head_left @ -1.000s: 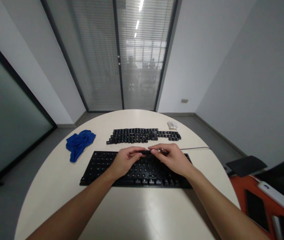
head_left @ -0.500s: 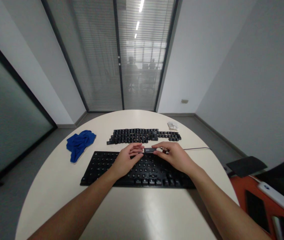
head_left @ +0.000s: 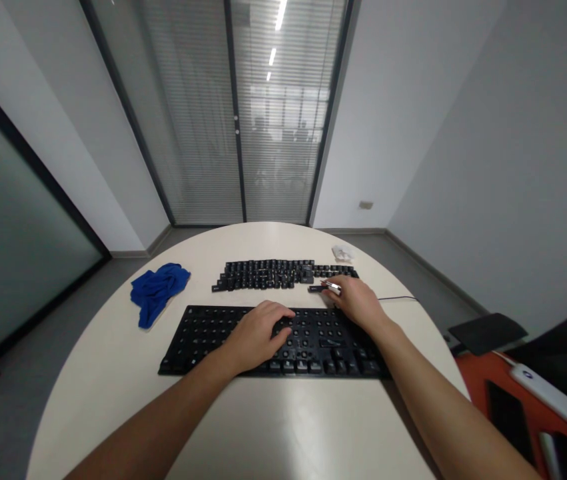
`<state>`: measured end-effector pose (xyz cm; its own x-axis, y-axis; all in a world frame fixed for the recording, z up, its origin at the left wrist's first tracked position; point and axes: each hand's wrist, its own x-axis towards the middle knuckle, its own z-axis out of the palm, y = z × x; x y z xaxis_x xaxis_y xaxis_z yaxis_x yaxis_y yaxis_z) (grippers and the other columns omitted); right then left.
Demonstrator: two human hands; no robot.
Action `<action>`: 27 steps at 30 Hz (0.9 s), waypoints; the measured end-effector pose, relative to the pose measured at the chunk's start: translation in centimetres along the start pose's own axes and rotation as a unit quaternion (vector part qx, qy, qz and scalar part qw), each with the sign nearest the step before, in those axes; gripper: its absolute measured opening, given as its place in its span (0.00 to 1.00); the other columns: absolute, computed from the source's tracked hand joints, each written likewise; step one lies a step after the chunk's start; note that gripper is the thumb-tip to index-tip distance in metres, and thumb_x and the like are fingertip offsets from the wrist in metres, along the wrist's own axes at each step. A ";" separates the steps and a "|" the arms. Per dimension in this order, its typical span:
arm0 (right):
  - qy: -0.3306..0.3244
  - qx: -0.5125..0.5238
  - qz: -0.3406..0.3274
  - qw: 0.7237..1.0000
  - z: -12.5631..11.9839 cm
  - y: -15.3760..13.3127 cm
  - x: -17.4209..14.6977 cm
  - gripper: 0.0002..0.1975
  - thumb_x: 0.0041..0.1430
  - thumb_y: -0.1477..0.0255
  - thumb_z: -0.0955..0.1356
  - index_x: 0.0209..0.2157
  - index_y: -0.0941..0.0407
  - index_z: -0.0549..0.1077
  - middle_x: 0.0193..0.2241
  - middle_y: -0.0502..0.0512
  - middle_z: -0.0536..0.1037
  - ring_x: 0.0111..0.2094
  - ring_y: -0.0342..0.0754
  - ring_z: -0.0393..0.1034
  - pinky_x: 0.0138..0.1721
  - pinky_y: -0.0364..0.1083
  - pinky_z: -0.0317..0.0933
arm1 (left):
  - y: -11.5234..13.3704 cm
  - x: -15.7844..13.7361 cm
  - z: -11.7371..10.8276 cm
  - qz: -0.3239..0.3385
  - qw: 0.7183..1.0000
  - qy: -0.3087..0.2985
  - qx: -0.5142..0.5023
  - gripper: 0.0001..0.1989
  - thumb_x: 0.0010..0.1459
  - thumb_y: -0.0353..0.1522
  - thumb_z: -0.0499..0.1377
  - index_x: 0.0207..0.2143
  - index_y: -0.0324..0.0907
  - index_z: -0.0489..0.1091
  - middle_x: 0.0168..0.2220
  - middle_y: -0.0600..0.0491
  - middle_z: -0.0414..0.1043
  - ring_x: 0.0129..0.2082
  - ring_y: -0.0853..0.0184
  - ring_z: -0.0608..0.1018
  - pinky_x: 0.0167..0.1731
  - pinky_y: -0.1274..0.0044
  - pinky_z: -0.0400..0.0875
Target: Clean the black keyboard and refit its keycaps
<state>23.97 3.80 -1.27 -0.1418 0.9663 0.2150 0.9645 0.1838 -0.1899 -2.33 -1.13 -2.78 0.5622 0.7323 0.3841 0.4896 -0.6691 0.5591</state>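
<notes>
A black keyboard lies in front of me with most of its keycaps off and the stems bare; its nearest row still has caps. My left hand rests over its middle, open, thumb apart from loosely curved fingers, nothing in it. Past the keyboard's far edge, my right hand is closed on a small silver tool that looks like a keycap puller. A long black keycap is at its fingertips, by the table surface; whether the fingers still grip it is hidden. Loose keycaps lie in rows behind.
A crumpled blue cloth lies at the left of the round white table. A small clear bag is at the back right. The keyboard cable runs right. Beside the table, an orange seat holds a white power strip.
My right hand has carried the long keycap away from the keyboard's far edge, toward the rows of loose keycaps. My left hand has dropped back nearer to me, over the keyboard.
</notes>
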 end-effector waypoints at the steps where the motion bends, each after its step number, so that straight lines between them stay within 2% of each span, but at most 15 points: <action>1: 0.002 0.001 -0.008 1.000 0.0 -0.2 0.1 0.12 0.64 0.67 0.67 0.47 0.52 0.78 0.47 0.57 0.80 0.45 0.54 0.75 0.42 0.45 0.64 | 0.1 0.0 0.0 0.007 1.000 -0.005 0.005 0.12 0.60 0.27 0.58 0.47 0.43 0.71 0.46 0.49 0.75 0.48 0.60 0.74 0.51 0.65 0.69; 10: -0.003 -0.019 -0.032 0.999 0.3 -2.0 0.7 0.10 0.65 0.68 0.66 0.42 0.52 0.79 0.41 0.56 0.79 0.42 0.51 0.74 0.39 0.43 0.62 | 0.2 0.0 -0.2 0.026 0.999 -0.010 0.022 0.08 0.60 0.27 0.59 0.42 0.43 0.72 0.44 0.49 0.76 0.47 0.60 0.73 0.51 0.65 0.69; 27: -0.001 -0.006 -0.046 0.999 1.3 -2.5 1.5 0.10 0.64 0.68 0.66 0.45 0.53 0.77 0.42 0.55 0.80 0.42 0.51 0.75 0.40 0.43 0.62 | 0.4 0.0 -0.4 0.023 0.999 -0.012 0.021 0.08 0.57 0.27 0.61 0.40 0.43 0.74 0.45 0.49 0.76 0.48 0.59 0.72 0.51 0.64 0.69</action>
<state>21.04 4.99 -1.68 -0.2308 0.9454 0.2299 0.9496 0.2704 -0.1585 -2.43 -1.39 -2.24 0.6008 0.6973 0.3910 0.4900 -0.7077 0.5090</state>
